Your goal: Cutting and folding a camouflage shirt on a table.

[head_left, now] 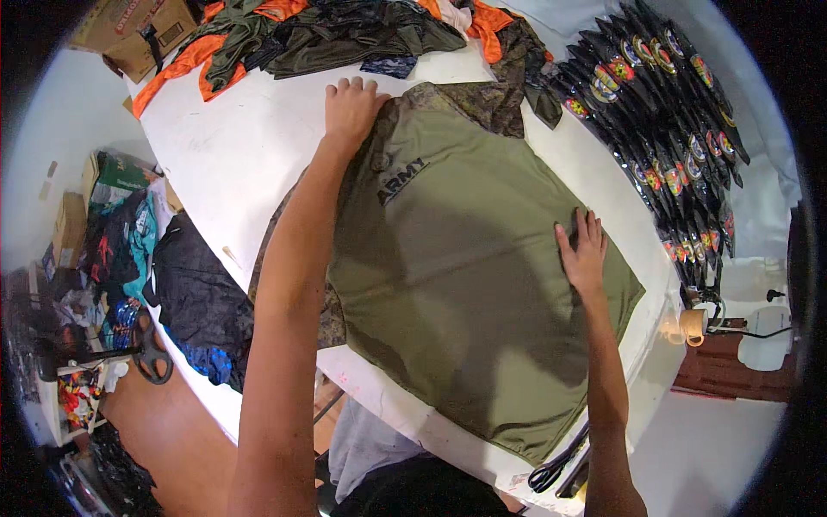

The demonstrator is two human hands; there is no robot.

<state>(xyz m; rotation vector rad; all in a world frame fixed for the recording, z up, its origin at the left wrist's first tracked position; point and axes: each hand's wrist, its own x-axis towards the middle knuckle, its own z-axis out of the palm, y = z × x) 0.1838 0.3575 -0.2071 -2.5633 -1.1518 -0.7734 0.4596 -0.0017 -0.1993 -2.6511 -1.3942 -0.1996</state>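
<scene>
An olive-green shirt [457, 258] with camouflage-patterned shoulders and sleeves lies spread on the white table [228, 142]. Dark lettering runs across its upper left part. My left hand [351, 110] rests at the shirt's far left shoulder, fingers stretched past the cloth onto the table. That forearm crosses over the left sleeve and hides part of it. On the right side of the shirt, my right hand [584, 254] lies flat with its fingers slightly apart. The cloth is mostly smooth, with a few soft creases near the lower hem.
Orange, dark and camouflage clothes [345, 39] are heaped along the far edge. Several black packets [663, 129] with colourful round labels lie at the right. Black-handled scissors [551, 470] sit by the near edge. A black garment [202, 280] hangs at the left edge. A cardboard box [142, 39] stands far left.
</scene>
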